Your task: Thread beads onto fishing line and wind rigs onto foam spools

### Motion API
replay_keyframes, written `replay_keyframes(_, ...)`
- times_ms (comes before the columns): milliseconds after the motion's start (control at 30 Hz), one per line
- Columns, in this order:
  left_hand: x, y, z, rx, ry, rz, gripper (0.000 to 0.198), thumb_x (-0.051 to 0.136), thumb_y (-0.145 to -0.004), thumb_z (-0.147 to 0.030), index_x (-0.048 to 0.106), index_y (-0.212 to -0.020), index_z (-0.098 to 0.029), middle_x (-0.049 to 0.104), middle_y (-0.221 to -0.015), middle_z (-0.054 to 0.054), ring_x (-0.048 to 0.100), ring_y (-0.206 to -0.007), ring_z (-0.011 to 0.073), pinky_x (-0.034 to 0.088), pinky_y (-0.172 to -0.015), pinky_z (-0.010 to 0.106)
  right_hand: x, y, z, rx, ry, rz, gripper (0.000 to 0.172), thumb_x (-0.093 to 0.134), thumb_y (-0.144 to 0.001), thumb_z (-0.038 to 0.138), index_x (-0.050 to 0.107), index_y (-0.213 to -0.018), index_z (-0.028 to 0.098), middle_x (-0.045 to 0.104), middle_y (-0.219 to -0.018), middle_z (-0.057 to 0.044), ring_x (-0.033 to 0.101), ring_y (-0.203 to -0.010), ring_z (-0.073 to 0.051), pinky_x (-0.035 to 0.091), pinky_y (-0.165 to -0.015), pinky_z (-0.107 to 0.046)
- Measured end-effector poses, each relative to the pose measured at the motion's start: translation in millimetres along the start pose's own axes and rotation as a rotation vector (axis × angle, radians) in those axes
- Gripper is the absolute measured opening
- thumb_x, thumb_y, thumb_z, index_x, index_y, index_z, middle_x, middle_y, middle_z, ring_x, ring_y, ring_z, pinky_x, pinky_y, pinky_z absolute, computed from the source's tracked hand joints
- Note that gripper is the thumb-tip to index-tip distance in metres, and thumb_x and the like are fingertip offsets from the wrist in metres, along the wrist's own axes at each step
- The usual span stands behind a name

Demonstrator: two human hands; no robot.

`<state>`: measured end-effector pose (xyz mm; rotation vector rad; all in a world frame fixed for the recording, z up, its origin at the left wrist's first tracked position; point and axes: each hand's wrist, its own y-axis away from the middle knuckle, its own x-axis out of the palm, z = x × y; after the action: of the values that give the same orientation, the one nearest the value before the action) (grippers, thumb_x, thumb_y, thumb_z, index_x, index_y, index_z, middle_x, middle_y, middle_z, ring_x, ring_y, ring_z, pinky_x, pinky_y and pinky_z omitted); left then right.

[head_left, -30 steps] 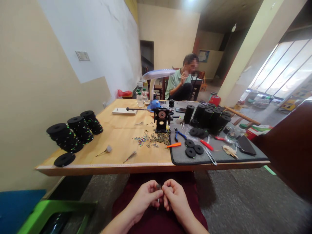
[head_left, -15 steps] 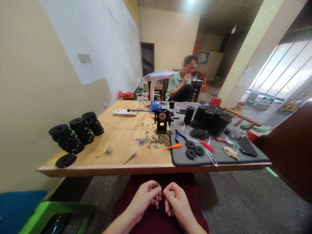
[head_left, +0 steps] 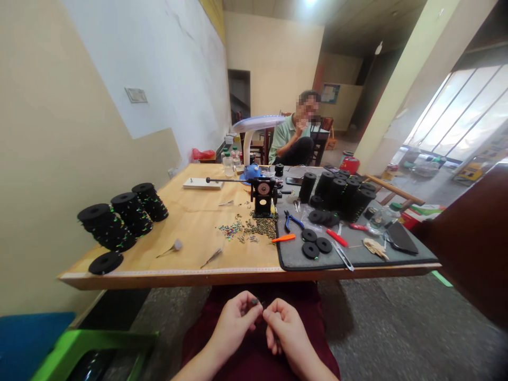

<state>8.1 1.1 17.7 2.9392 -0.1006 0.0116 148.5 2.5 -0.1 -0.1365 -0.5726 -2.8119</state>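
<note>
Over my lap, in front of the table edge, my left hand pinches a small dark grey piece between thumb and forefinger; its kind is too small to tell. Close beside it, my right hand is closed in a pinch, its thumb tip almost touching the left one. Whatever those fingers hold is too fine to make out. Beyond the hands, two thin pointed tools with feathery ends, one grey-tipped and one with a round pale end, lie on the wooden table.
Stacked black foam spools stand at the left. A black winding device stands mid-table behind beads. On the grey mat lie blue pliers, an orange tool, scissors-like snips and more spools. A person sits beyond.
My hands have come closer, fingertips nearly meeting. The thin whitish piece that hung below my left fingers is out of sight. The view has shifted very slightly.
</note>
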Motion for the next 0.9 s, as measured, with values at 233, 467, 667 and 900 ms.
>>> replay_keyframes(233,-2.0,5,-1,0.162,-0.25,-0.067,0.018,0.06,-0.075,-0.032,0.056,-0.066,-0.017,0.056,-0.061,-0.002,0.049,-0.057,0.0123,0.04,-0.054,0.022,-1,-3,0,-0.014,-0.032,-0.014,0.045,0.06,-0.068,0.06,0.043,-0.071,0.019,0.053,-0.034,0.007,0.034,-0.024,-0.004,0.016,-0.027,-0.013)
replay_keyframes(467,-0.7,10,-4,0.217,-0.384,-0.03,0.02,0.06,-0.077,-0.033,0.063,-0.065,-0.017,0.056,-0.055,-0.003,0.039,-0.045,0.0093,0.027,-0.044,0.021,-1,-2,1,-0.076,-0.027,-0.01,0.046,0.06,-0.069,0.061,0.046,-0.08,0.018,0.053,-0.036,0.008,0.033,-0.025,-0.004,0.017,-0.029,-0.014)
replay_keyframes(667,0.4,10,-6,0.18,-0.326,-0.006,0.021,0.062,-0.076,-0.033,0.063,-0.062,-0.017,0.058,-0.056,-0.001,0.045,-0.051,0.012,0.033,-0.05,0.021,-4,-1,3,-0.083,-0.063,-0.036,0.046,0.062,-0.069,0.061,0.046,-0.072,0.019,0.052,-0.038,0.008,0.03,-0.026,-0.003,0.016,-0.029,-0.014)
replay_keyframes(900,2.5,10,-6,0.083,-0.208,0.06,0.015,0.06,-0.075,-0.029,0.057,-0.066,-0.017,0.055,-0.058,-0.002,0.047,-0.054,0.0124,0.037,-0.052,0.022,-6,-1,1,-0.106,-0.143,-0.089,0.046,0.063,-0.069,0.061,0.045,-0.069,0.019,0.044,-0.034,0.011,0.024,-0.028,-0.002,0.011,-0.033,-0.016)
